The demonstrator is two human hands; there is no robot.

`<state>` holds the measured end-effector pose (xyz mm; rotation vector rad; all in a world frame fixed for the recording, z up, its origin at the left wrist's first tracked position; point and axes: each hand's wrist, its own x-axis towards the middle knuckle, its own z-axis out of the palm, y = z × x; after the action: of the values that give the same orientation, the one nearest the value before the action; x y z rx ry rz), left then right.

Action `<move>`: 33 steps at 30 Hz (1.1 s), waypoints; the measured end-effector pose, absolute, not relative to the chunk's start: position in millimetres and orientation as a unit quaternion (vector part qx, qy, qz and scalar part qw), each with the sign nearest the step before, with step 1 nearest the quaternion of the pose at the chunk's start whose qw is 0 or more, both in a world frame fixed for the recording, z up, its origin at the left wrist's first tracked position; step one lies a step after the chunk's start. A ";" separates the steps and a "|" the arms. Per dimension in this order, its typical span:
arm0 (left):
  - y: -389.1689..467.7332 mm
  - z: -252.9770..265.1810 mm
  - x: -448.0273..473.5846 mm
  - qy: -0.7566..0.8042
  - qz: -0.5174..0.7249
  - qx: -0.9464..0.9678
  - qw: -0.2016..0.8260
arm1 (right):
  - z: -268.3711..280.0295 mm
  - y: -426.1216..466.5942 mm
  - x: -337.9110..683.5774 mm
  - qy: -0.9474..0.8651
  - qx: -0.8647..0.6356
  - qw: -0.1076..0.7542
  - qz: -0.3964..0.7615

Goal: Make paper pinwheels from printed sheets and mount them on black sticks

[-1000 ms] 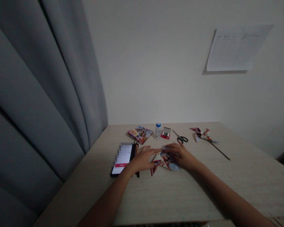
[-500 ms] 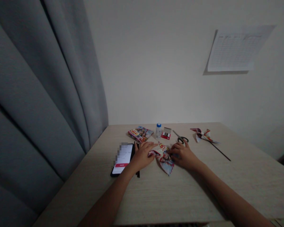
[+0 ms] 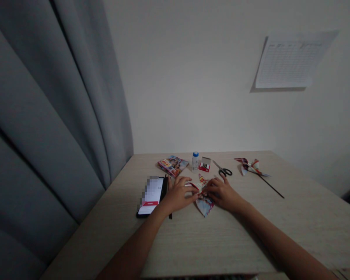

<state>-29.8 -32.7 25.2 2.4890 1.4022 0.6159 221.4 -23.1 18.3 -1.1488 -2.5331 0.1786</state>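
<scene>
A printed, colourful paper pinwheel [image 3: 204,207], partly folded, lies on the table between my two hands. My left hand [image 3: 179,195] has its fingertips closed on the left side of its folds, near the centre. From the other side, my right hand [image 3: 223,193] pinches the paper with bent fingers, close to the left fingertips. The pinwheel's centre is mostly covered by the fingers. Thin black sticks [image 3: 170,216] run under my left hand, beside a phone [image 3: 152,200] with its screen lit.
Behind the hands stand a white bottle with a blue cap [image 3: 195,163] and a small open red box [image 3: 205,165]. Scissors [image 3: 225,172] lie to their right, printed booklets [image 3: 173,165] to their left. Another pinwheel on a black stick [image 3: 253,168] rests at the right. A curtain [image 3: 76,101] borders the left side.
Both hands have come closer together over the pinwheel's centre. My left hand moved right and my right hand moved slightly left, and the paper's folds shifted a little.
</scene>
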 end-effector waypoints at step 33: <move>-29.3 16.4 -33.8 0.472 0.152 0.861 0.109 | 20.8 -28.3 215.9 -0.900 -0.409 0.148 0.023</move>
<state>-33.8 -29.3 16.4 2.5326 1.3875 0.4476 215.9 -28.3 20.8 -1.1759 -2.5887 0.0671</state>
